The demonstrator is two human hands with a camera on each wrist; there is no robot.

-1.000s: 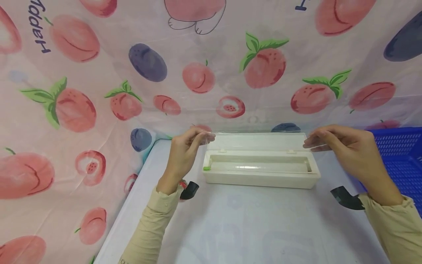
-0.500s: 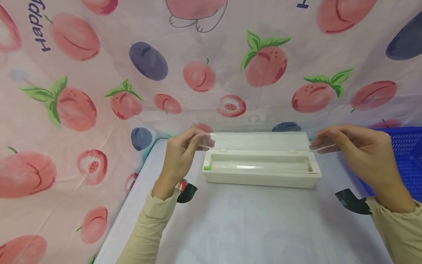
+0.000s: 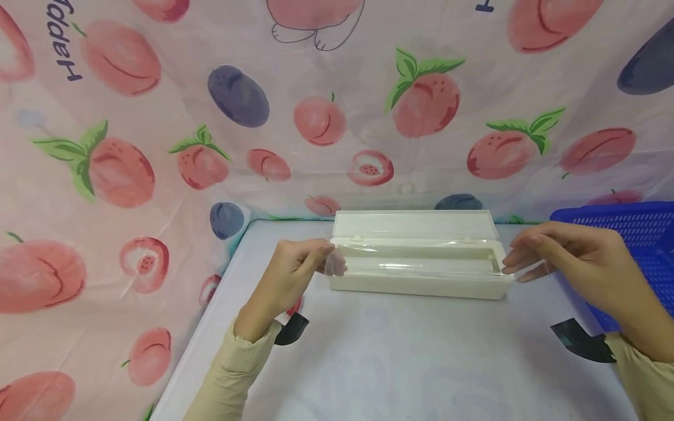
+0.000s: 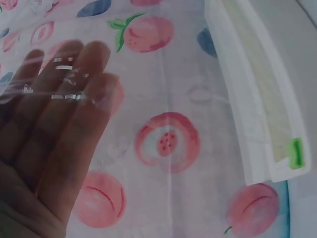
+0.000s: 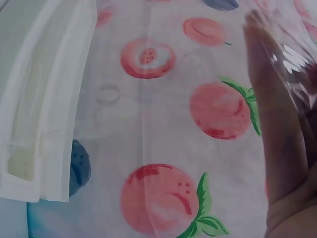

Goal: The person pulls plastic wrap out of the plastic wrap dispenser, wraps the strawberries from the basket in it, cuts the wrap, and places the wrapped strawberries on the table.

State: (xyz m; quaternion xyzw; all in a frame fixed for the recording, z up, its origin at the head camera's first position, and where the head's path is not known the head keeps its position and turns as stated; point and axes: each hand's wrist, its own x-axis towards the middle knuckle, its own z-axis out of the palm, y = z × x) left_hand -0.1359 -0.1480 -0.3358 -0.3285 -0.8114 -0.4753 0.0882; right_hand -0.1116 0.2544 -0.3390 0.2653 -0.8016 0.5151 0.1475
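Honestly, the main thing with the clear film (image 5: 296,64) is even tension, since it's strung between the left hand (image 3: 300,266), out by the near left end of the white box (image 3: 421,285), and the right hand (image 3: 584,251), by the box's right end. Both look to be pinching it, thumb against fingers, though the stuff is so see-through that I can't make out exactly where each grip starts. From the head view the sheet crosses the box lengthwise; can't tell how high it hangs or whether any of it touches. I'd pull gently outward with the same force on both sides, because film this thin would probably bunch up or cling to itself the moment one side goes slack, and there are wrinkles over the left fingers. Flatter fingers behind it should beat balling it into a fist. Also mind the raised lid (image 3: 413,225) at the back of the box and the little green tab (image 4: 297,152) at its left end, as either might catch a drooping edge. Same goes for the blue basket (image 3: 647,221) off to the box's right, so don't let the right side swing wide
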